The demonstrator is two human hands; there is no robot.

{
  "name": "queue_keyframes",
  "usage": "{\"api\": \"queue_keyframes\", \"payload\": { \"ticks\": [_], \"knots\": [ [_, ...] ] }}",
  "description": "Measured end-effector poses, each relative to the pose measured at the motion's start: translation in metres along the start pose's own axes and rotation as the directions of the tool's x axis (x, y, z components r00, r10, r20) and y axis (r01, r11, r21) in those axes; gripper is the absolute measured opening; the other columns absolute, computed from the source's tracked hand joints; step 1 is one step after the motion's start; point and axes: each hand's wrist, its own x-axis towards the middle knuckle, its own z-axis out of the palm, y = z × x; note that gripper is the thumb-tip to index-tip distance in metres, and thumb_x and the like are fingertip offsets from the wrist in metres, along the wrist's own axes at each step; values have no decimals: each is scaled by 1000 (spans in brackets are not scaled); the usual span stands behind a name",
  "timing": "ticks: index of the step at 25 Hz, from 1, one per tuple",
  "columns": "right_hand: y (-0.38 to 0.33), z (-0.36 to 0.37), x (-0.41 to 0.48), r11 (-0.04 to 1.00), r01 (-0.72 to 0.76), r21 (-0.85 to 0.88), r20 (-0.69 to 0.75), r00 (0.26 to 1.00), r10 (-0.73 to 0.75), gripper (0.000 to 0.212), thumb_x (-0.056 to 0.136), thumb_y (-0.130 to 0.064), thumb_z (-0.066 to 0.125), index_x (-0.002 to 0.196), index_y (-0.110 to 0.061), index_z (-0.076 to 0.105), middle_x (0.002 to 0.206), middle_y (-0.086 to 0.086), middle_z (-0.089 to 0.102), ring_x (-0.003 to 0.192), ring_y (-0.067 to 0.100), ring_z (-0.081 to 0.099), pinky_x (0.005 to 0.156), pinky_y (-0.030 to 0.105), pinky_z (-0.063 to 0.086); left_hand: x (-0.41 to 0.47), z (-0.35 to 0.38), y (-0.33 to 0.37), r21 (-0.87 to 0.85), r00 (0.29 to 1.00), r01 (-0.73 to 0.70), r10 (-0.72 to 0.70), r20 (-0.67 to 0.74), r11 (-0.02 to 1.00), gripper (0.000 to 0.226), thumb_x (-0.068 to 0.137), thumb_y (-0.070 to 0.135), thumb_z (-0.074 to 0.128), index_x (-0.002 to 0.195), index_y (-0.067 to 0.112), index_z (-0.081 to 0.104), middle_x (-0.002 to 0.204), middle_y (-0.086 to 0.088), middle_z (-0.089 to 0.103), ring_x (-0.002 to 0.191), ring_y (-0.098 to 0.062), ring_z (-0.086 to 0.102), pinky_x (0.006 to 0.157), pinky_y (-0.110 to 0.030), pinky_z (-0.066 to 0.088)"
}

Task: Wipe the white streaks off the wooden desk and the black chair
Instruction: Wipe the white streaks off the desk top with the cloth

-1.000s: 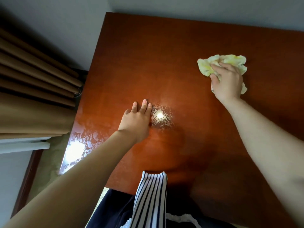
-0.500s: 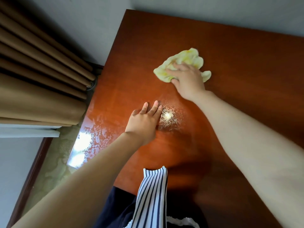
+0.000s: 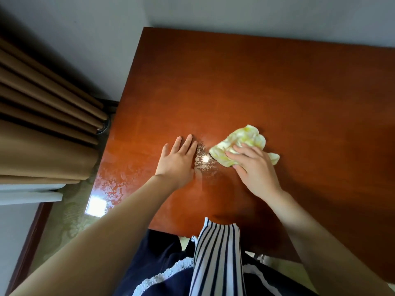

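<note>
A glossy reddish wooden desk (image 3: 277, 92) fills the view. My right hand (image 3: 254, 169) presses a crumpled yellow-white cloth (image 3: 241, 144) flat on the desk, fingers spread over it. Just left of the cloth lies a patch of white streaks (image 3: 204, 162) around a bright glare spot. My left hand (image 3: 178, 161) rests flat, fingers apart, on the desk beside that patch, holding nothing. More whitish smears (image 3: 115, 184) show near the desk's front left corner. No black chair is in view.
Brown curtains (image 3: 42, 124) hang at the left, close to the desk's left edge. A grey wall (image 3: 235, 16) runs behind the desk. Patterned floor (image 3: 70, 221) lies below left. My striped and dark clothing (image 3: 215, 259) is at the desk's front edge.
My right hand swept the cloth from the far right of the desk leftward, then drew it nearer, down to the streaked patch. My left hand stayed flat beside the patch.
</note>
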Motion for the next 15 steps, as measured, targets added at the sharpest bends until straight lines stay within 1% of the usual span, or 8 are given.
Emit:
{"api": "queue_keyframes", "payload": {
  "ticks": [3, 5, 7, 10, 13, 15],
  "knots": [
    [15, -12, -27, 999, -49, -8, -66, 997, 48, 45, 74, -2, 74, 115, -17, 68, 120, 2, 64, 113, 27, 57, 94, 43, 45, -12, 9, -7, 10, 999, -35, 36, -17, 999, 71, 98, 28, 37, 153, 19, -7, 159, 1, -17, 147, -22, -13, 117, -44, 1],
    [16, -12, -26, 990, -139, 17, -121, 983, 140, 45, 75, 2, 72, 115, -17, 67, 121, 2, 63, 111, 26, 56, 95, 43, 46, -20, 13, -16, 29, 997, -75, 76, -19, 997, 69, 98, 28, 36, 153, 20, -6, 159, 1, -16, 147, -21, -12, 118, -44, 1],
    [7, -6, -12, 960, -277, 49, -179, 943, 282, 42, 79, 2, 67, 117, -18, 66, 123, 1, 60, 115, 25, 53, 97, 43, 43, -28, 17, -28, 52, 993, -112, 113, -23, 992, 69, 98, 27, 35, 153, 21, -7, 159, 2, -15, 147, -19, -11, 118, -43, 0],
    [-12, 5, 21, 881, -472, 41, -235, 852, 467, 40, 88, -4, 58, 124, -21, 59, 133, 0, 52, 124, 25, 45, 103, 40, 34, -40, 24, -52, 85, 990, -133, 136, -34, 988, 69, 99, 27, 35, 153, 21, -8, 159, 3, -16, 147, -18, -12, 119, -43, -1],
    [-36, 18, 43, 816, -578, 10, -205, 797, 567, 44, 95, -10, 49, 135, -27, 49, 147, -1, 39, 138, 25, 28, 111, 40, 23, -53, 32, -79, 97, 990, -128, 133, -40, 987, 69, 99, 26, 36, 153, 21, -7, 159, 2, -16, 147, -18, -12, 119, -42, 0],
    [-60, 29, 50, 816, -578, -13, -152, 808, 570, 45, 97, -14, 45, 139, -30, 43, 152, -3, 31, 142, 24, 19, 113, 40, 18, -63, 38, -97, 97, 989, -137, 141, -37, 986, 70, 99, 26, 37, 153, 22, -7, 159, 3, -16, 147, -17, -12, 119, -42, 0]
  ]
}}
